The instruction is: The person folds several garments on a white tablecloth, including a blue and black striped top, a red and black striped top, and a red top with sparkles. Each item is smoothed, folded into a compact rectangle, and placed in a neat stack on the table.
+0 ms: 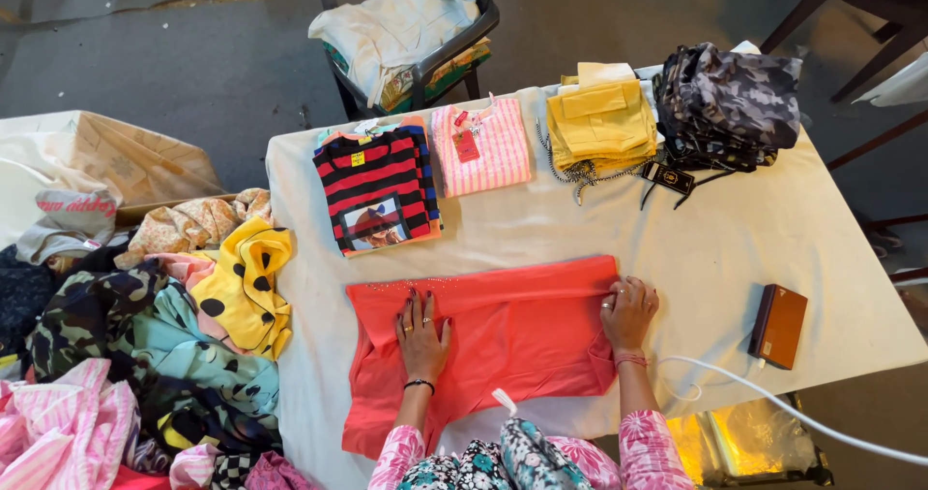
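Patterned pink sleeves [646,451] sit lowest in the head view, at 6 o'clock; both forearms run up onto a coral-red garment [512,340] spread on the white-covered table [773,229]; its long axis runs 9 to 3 o'clock, and its top edge looks folded over. Left hand [422,335]: flat, fingers spread, palm pressing the cloth left of centre; grasping nothing. Right hand [628,311]: at the garment's 3 o'clock edge, fingers curled onto the fold; whether it pinches cloth or only presses, cannot tell; it is the hand nearer that free edge. At 12 o'clock, well apart: striped black-and-red shirt [377,188], pink striped top [481,147], yellow stack [599,118], camouflage stack [727,103]. Brown box [778,326] at 3 o'clock; loose clothes heap [164,345] at 9 o'clock.
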